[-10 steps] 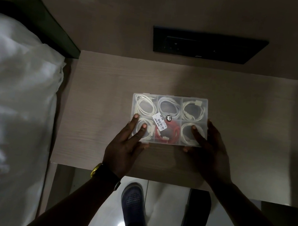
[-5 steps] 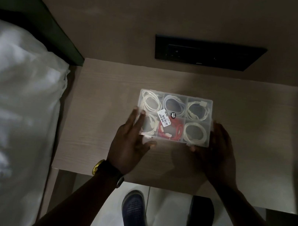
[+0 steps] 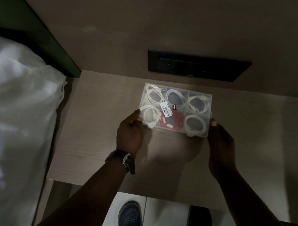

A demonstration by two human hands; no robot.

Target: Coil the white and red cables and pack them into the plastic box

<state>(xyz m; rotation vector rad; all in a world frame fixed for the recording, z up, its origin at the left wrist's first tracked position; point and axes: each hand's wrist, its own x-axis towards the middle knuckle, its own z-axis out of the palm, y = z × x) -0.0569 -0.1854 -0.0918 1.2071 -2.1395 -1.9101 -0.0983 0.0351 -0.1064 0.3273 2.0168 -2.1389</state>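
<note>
Plastic box (image 3: 175, 111) now flanked rather than pressed from above | left hand (image 3: 130, 129) at 8 o'clock, right hand (image 3: 220, 143) at 4 o'clock | box sides grasped by both; lid closed over coiled white cables (image 3: 152, 95) and red cable (image 3: 171, 123).

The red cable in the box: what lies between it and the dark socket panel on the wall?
In the head view, the middle far compartment with a coiled white cable lies between the red cable and the socket panel, then a bare strip of table.
</note>
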